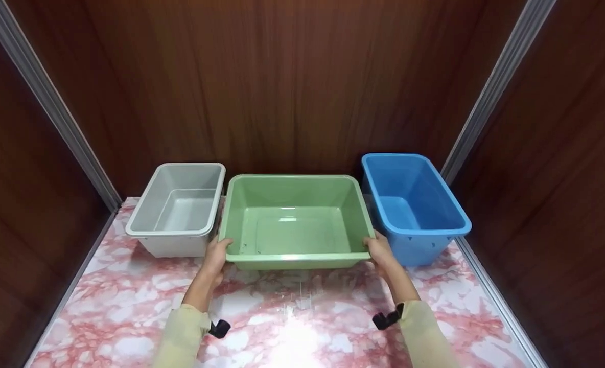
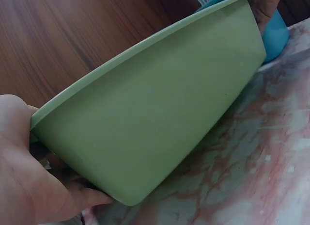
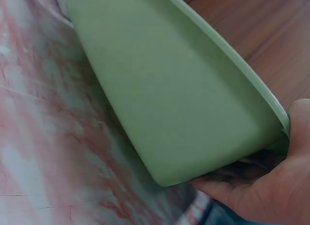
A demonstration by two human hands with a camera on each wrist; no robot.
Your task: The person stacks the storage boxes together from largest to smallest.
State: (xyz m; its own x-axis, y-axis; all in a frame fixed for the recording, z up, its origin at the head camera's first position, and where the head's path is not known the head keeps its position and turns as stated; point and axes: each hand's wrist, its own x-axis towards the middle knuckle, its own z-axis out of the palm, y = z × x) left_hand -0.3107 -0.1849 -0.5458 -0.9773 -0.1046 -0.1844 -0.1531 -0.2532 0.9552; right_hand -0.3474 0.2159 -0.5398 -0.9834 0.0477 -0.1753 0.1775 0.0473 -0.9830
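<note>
Left grip (image 1: pixel 214 259) and right grip (image 1: pixel 382 251) curl round the green tub (image 1: pixel 297 257) at eight and four o'clock (blue bin (image 1: pixel 417 248) at three).

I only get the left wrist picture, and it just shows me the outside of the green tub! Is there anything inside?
Observer: The head view shows no objects inside the green tub.
Operator: Okay! What's that blue bit way over by the other hand?
Observer: It's a blue tub, and the head view shows its top is open, facing up.
Operator: Ooh! Is there another tub on the left side too, where I can't see?
Observer: Yes, a pale grey tub stands to the left of the green one, past the left hand.
</note>
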